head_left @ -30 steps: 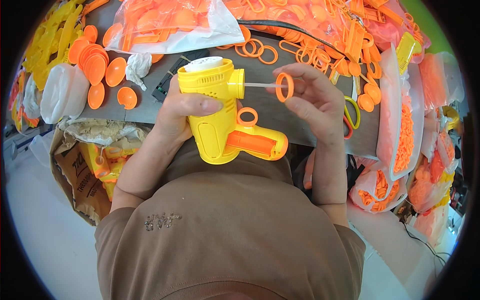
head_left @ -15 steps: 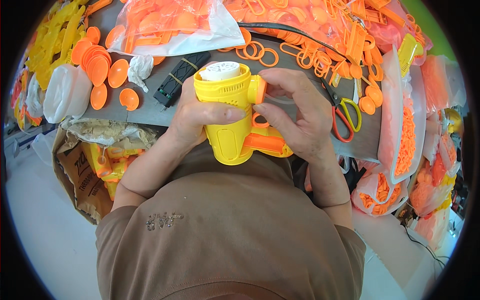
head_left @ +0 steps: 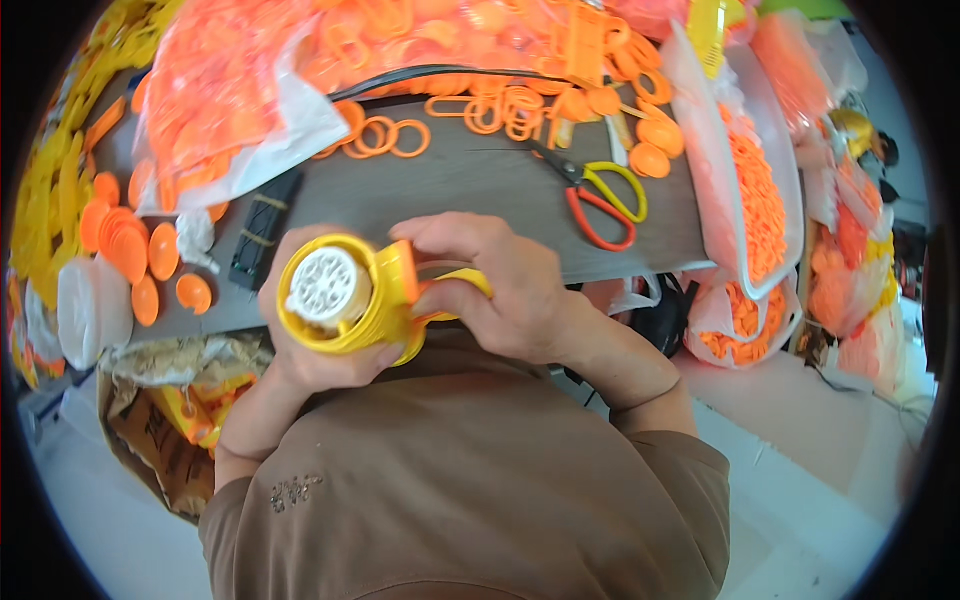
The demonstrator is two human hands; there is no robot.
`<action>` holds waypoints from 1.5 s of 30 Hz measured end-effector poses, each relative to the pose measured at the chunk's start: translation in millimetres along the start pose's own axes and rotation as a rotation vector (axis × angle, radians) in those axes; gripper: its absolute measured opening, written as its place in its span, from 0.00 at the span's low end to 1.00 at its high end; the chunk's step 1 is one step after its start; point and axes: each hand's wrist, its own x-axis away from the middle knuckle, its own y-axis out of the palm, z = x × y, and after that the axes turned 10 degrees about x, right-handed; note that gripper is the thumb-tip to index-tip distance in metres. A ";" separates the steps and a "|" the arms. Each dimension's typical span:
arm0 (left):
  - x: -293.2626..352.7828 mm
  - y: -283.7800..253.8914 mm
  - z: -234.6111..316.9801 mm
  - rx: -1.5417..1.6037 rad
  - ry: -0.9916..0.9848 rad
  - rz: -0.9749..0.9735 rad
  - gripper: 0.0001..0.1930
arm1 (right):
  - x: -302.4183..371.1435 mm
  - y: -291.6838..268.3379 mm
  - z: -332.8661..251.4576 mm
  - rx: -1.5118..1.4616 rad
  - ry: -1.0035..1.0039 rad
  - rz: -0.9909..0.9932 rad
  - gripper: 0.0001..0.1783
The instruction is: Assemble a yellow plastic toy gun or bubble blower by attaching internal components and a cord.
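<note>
I hold a yellow plastic toy body [head_left: 340,343] shaped like a cylinder with a side handle, its round end tilted up toward me. Inside that end sits a white perforated disc [head_left: 328,287]. My left hand [head_left: 315,365] wraps around the cylinder from the left, thumb along its near side. An orange cap [head_left: 406,265] covers a short side spout, and my right hand [head_left: 510,285] pinches it between thumb and fingers. Part of the yellow handle [head_left: 468,281] shows by the right thumb; the rest is hidden behind that hand.
On the grey table [head_left: 480,195] lie red-and-yellow-handled scissors [head_left: 603,205], a black part with bands [head_left: 265,230], orange rings [head_left: 408,138] and orange cups [head_left: 125,245]. Bagged orange parts [head_left: 230,90] line the back. A bin [head_left: 700,150] stands right; a paper bag [head_left: 150,430] holds yellow-orange bodies left.
The toy body has moved left and tipped so its round end with the white disc faces me more. Both hands went with it, still gripping, and the whole view has shifted.
</note>
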 end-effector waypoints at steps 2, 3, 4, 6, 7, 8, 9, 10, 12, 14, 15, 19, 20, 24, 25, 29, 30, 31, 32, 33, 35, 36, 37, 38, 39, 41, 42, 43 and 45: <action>2.3 8.4 6.5 -0.036 0.033 -0.021 0.35 | 2.6 -5.1 -1.4 0.236 -0.153 0.010 0.18; 4.6 10.2 7.4 -0.015 0.049 -0.036 0.35 | 4.3 -8.4 -1.9 0.253 -0.145 0.021 0.18; 4.4 10.0 7.3 0.002 0.063 -0.047 0.35 | 6.4 -10.8 -1.6 0.284 -0.237 -0.044 0.17; -4.3 6.4 15.2 -0.170 0.211 -0.257 0.35 | 10.0 -14.3 -0.6 0.343 -0.418 -0.181 0.15; -1.4 7.9 18.0 -0.125 0.197 -0.293 0.35 | 12.6 -10.2 -2.0 0.296 -0.438 -0.177 0.13; -0.1 9.4 21.4 -0.080 0.182 -0.328 0.34 | 15.3 -11.1 -5.7 0.299 -0.437 -0.175 0.13; -2.4 11.0 28.5 -0.103 0.196 -0.378 0.34 | 17.0 -13.0 -10.6 0.294 -0.442 -0.208 0.13; -0.6 11.2 29.1 -0.104 0.199 -0.377 0.34 | 18.1 -14.2 -14.1 0.288 -0.452 -0.246 0.14; 4.5 10.7 29.1 -0.060 0.150 -0.466 0.39 | 20.9 -12.8 -17.8 0.224 -0.486 -0.248 0.15; 2.0 12.9 30.1 0.027 0.131 -0.457 0.39 | 22.9 -16.8 -26.1 0.269 -0.513 -0.242 0.15; -7.4 10.5 32.8 -0.037 0.191 -0.470 0.37 | 18.8 -20.7 -27.4 0.255 -0.501 -0.236 0.16; -20.0 9.4 12.5 -0.029 -0.045 -0.235 0.37 | -22.4 -53.3 14.8 0.341 -0.584 -0.189 0.10; -21.2 12.1 6.7 0.182 -0.209 -0.123 0.38 | -34.1 -78.0 29.1 0.345 -0.668 -0.196 0.08; -15.3 5.1 -7.6 0.364 -0.320 -0.051 0.41 | -38.4 -154.7 94.8 0.786 0.164 0.556 0.09; -17.8 8.8 -6.7 0.426 -0.363 -0.035 0.41 | -36.8 -169.6 124.5 1.018 0.149 0.584 0.11; -24.1 12.1 -6.4 0.483 -0.398 -0.029 0.41 | -43.8 -181.6 164.2 1.372 0.045 0.475 0.14; -24.5 12.2 -6.1 0.477 -0.397 -0.038 0.41 | -44.2 -182.9 165.6 1.393 0.089 0.425 0.14; -24.0 11.8 -5.8 0.475 -0.397 -0.031 0.41 | -45.1 -182.3 164.5 1.411 0.133 0.373 0.14; -22.5 10.4 -6.0 0.473 -0.400 -0.019 0.41 | -45.0 -180.2 157.4 1.405 0.126 0.367 0.14; -21.3 9.4 -6.3 0.473 -0.403 -0.009 0.41 | -41.6 -179.2 146.7 1.263 0.130 0.442 0.14; -21.7 9.6 -6.0 0.512 -0.428 0.010 0.41 | -33.9 -183.5 131.1 0.854 0.274 0.542 0.13; -22.0 10.4 -5.7 0.551 -0.452 0.024 0.42 | -32.9 -180.7 126.4 0.850 0.275 0.535 0.13; -24.0 12.6 -3.1 0.549 -0.457 0.026 0.42 | -31.5 -178.7 118.0 0.636 0.231 0.619 0.14; -25.4 14.6 -1.2 0.551 -0.470 0.025 0.40 | -32.4 -174.0 107.5 0.419 0.184 0.691 0.15; -26.0 15.9 -0.4 0.553 -0.483 0.026 0.39 | -32.9 -163.4 95.3 0.147 0.253 0.715 0.15; -25.0 15.6 -2.4 0.525 -0.459 -0.017 0.39 | -31.4 -136.5 63.5 -0.088 0.309 0.543 0.15; -23.0 13.8 -3.7 0.499 -0.431 -0.065 0.39 | -30.9 -119.3 53.8 -0.314 0.355 0.368 0.15; -23.4 12.5 0.0 0.476 -0.417 -0.102 0.39 | -30.0 -101.1 47.3 -0.279 0.433 0.209 0.14; -21.8 9.9 3.7 0.389 -0.396 -0.106 0.39 | -29.8 -64.8 45.3 -0.260 0.509 0.039 0.14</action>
